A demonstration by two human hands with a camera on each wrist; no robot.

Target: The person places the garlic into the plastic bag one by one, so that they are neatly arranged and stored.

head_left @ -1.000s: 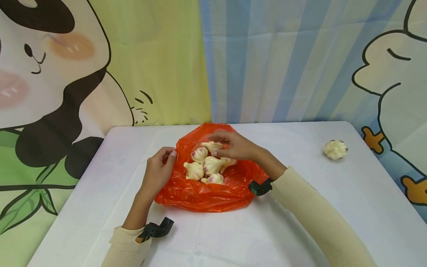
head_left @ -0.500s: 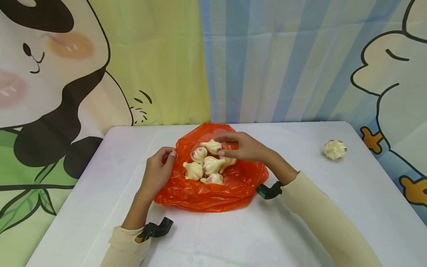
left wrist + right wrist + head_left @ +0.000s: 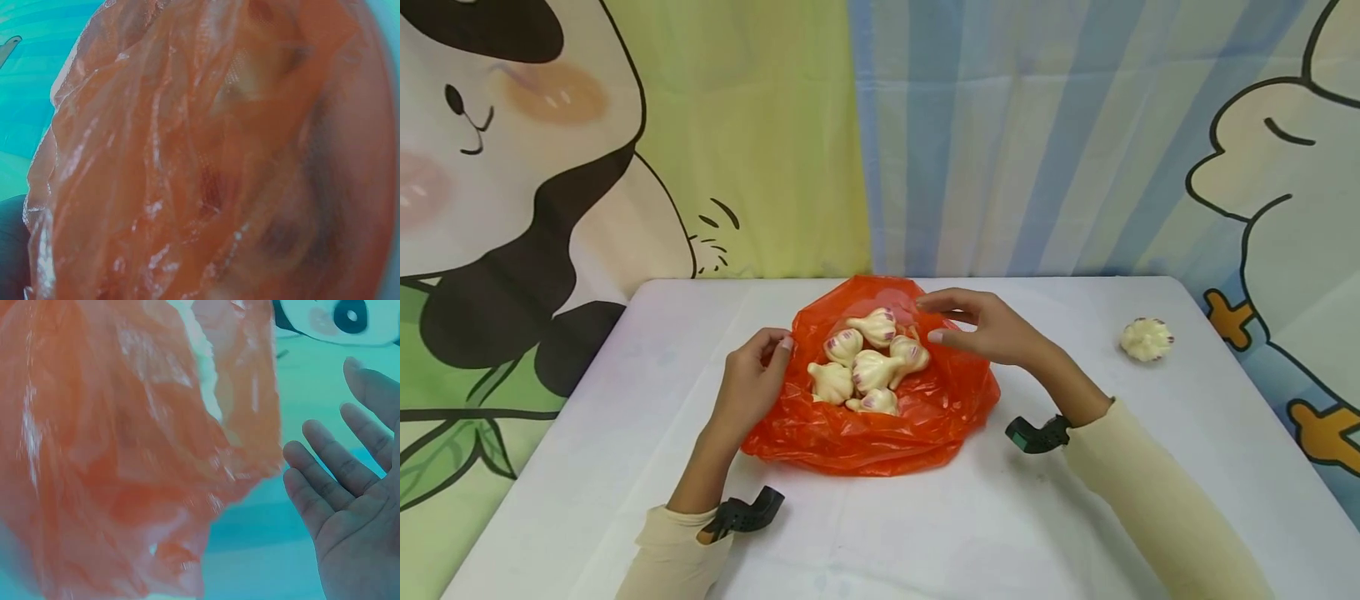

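A red plastic bag (image 3: 865,446) lies with its mouth spread wide in the middle of the table. Several garlic bulbs (image 3: 874,372), cream with purple streaks, are piled inside it. At the bag's left rim my left hand (image 3: 751,382) pinches the plastic between thumb and fingers. My right hand (image 3: 992,329) hovers over the bag's right side, holding nothing. In the right wrist view its fingers (image 3: 340,465) are spread and relaxed beside the bag's edge. Crumpled red plastic (image 3: 150,156) fills most of the left wrist view.
A single garlic bulb (image 3: 1147,339) sits far to the right on the white tabletop (image 3: 865,542). Behind the table hangs a printed curtain (image 3: 970,142) with cartoon animals. A black wrist camera (image 3: 1037,435) is worn on each forearm.
My right hand has moved right, away from the garlic bulb at the back of the pile, which now shows fully. The left hand keeps its place at the bag's rim.
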